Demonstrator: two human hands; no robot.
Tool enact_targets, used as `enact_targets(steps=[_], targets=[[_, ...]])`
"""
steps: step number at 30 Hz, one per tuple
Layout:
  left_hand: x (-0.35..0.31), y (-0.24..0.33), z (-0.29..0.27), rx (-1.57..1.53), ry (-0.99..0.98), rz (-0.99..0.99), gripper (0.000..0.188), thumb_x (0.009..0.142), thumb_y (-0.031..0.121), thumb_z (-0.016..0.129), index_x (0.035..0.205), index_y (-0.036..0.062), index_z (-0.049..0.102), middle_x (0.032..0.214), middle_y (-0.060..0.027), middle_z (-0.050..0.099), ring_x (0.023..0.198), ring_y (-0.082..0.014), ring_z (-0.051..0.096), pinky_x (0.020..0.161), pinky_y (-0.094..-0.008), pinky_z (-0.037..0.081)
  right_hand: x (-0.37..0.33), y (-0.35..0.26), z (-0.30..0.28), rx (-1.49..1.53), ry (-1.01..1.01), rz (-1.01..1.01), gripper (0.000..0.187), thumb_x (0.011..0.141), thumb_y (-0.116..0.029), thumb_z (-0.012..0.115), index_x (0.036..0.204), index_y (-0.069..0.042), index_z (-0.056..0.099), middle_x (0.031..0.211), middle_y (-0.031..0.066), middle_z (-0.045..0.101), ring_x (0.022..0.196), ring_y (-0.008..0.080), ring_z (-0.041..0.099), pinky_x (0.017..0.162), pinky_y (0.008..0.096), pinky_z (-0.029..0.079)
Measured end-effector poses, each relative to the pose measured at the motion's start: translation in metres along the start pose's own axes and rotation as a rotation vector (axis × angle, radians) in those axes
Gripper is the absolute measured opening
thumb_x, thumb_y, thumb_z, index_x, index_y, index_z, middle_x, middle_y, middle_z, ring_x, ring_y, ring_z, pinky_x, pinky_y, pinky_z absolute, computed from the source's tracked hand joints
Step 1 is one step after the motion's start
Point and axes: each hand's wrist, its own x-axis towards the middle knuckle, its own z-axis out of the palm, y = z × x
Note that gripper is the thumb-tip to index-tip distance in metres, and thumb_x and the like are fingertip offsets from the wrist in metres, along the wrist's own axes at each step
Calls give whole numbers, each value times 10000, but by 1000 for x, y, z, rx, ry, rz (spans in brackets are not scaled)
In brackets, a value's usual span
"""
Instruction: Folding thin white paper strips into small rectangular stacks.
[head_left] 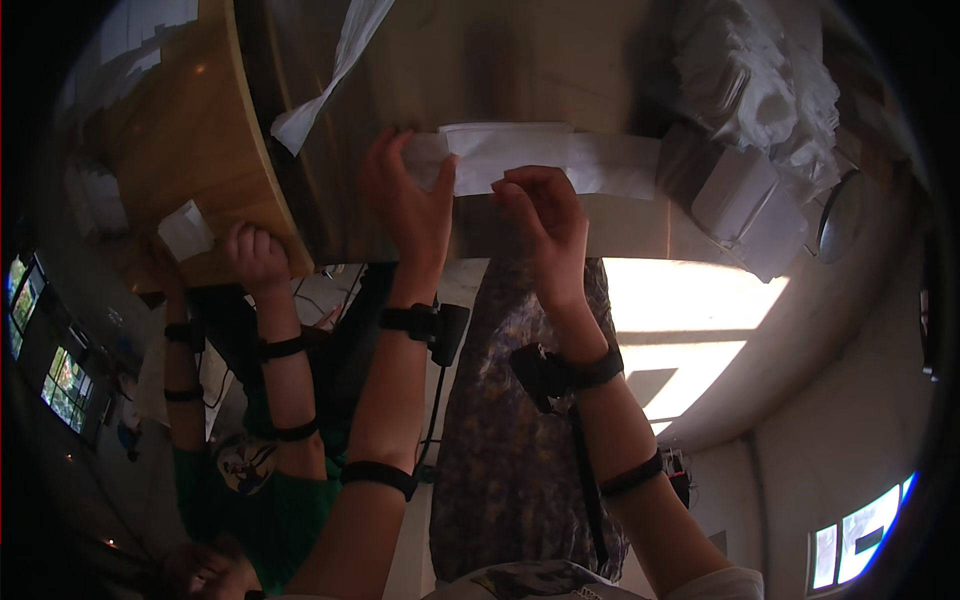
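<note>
A long strip of thin white sheet material (615,165), paper or cloth, lies across the wooden table in front of me, with a shorter white piece (505,143) on its middle. Over the strip's left end is my left hand (408,205), open, the thumb well apart from the curled fingers. My right hand (548,225) is just above the strip's near edge, index finger and thumb closed in a pinch. Whether the pinch holds an edge of the sheet cannot be made out.
A heap of folded white sheets (745,95) stands at the right, behind a pale box-like stack (745,200). Another white strip (330,85) lies at the far left. A co-worker's hand (258,258) rests on the neighbouring wooden table (190,110), near a small white piece (186,230).
</note>
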Motion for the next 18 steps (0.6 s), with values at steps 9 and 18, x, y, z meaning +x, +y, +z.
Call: enact_targets(steps=[9, 18], targets=[[-16, -14, -8, -147, -238, 69, 397, 722, 91, 711, 1066, 47, 518, 1166, -125, 528, 1105, -306, 489, 913, -395, 423, 53, 38, 14, 230, -64, 65, 134, 920, -37, 506, 1024, 38, 545, 962, 123, 647, 937, 182, 636, 840, 291, 505], [-11, -28, -12, -66, -291, 228, 319, 723, 87, 700, 1016, 71, 576, 1175, -109, 525, 1113, -310, 482, 923, -407, 424, 54, 47, 20, 255, -55, 37, 116, 919, -29, 509, 1004, 42, 544, 956, 135, 651, 933, 194, 645, 853, 294, 515]])
